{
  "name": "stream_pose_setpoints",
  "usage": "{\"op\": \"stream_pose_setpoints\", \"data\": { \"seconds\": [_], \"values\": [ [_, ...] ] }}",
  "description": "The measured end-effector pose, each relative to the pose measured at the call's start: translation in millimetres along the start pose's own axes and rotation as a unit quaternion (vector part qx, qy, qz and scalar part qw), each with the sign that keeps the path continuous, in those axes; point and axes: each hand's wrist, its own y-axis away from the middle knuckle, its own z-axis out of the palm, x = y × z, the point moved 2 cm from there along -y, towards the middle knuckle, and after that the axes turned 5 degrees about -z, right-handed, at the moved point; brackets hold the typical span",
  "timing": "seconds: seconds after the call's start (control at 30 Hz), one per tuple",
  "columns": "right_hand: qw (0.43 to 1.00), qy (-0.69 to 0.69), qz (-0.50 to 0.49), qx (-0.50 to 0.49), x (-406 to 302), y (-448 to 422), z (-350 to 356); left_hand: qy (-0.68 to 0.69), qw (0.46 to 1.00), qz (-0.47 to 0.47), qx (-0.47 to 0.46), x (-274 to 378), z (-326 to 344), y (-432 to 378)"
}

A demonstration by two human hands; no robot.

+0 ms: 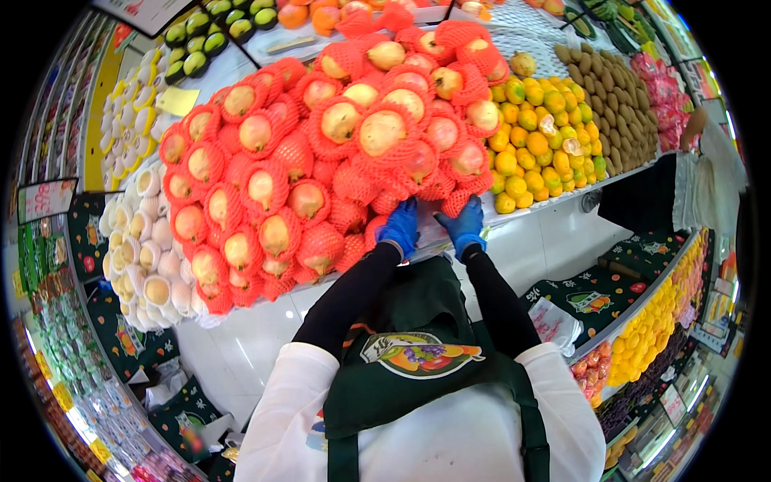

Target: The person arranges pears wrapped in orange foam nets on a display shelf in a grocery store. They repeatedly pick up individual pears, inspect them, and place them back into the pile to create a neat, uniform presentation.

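Observation:
Pomegranates in red foam nets (295,153) are heaped in a large mound on the display stand before me. At its front edge, my right hand (467,224), in a blue glove, has thumb and fingers around a netted pomegranate (456,203) at the mound's lower right corner. My left hand (402,228), gloved alike, rests against the netted fruit just to the left. Its fingertips are partly hidden, so its grip does not show. Between the hands lies a bare strip of the stand's pale surface (429,222).
Orange-green citrus (530,144) and kiwifruit (608,96) are piled to the right. White-netted fruit (150,241) borders the mound on the left. A person (714,162) stands at the far right. Behind me on the right is another stand with yellow fruit (641,325).

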Motion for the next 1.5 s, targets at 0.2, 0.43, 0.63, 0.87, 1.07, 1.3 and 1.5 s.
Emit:
{"op": "stream_pose_setpoints", "data": {
  "seconds": [0.2, 0.43, 0.63, 0.87, 1.07, 1.3, 1.5],
  "values": [
    [0.991, -0.05, 0.113, -0.056, 7.0, -11.6, 1.8, 0.191, 0.982, 0.008, 0.003, -28.5, 11.6, 8.2],
    [0.802, -0.549, 0.162, -0.173, 70.9, -7.8, -50.4, 0.05, 0.997, 0.056, 0.004, -27.3, 4.9, 12.6],
    [0.488, -0.833, 0.205, -0.159, 97.0, 1.6, -110.8, 0.076, 0.996, 0.037, -0.039, -21.0, -11.0, 6.6],
    [0.574, -0.725, 0.216, -0.313, 88.0, -2.8, -93.4, 0.025, 0.991, 0.129, -0.01, -39.2, 5.1, 15.7],
    [0.741, -0.529, 0.128, -0.394, 32.9, -8.3, -16.6, 0.035, 0.991, 0.098, -0.088, -38.6, -8.0, 20.5],
    [0.939, -0.253, 0.051, -0.229, -6.6, 16.6, 48.8, 0.08, 0.991, 0.078, -0.067, -43.5, 6.5, 16.0],
    [0.918, -0.228, -0.118, -0.302, 20.1, 12.7, 42.5, 0.048, 0.992, 0.103, -0.048, -39.4, -25.5, 21.6]
  ]
}}
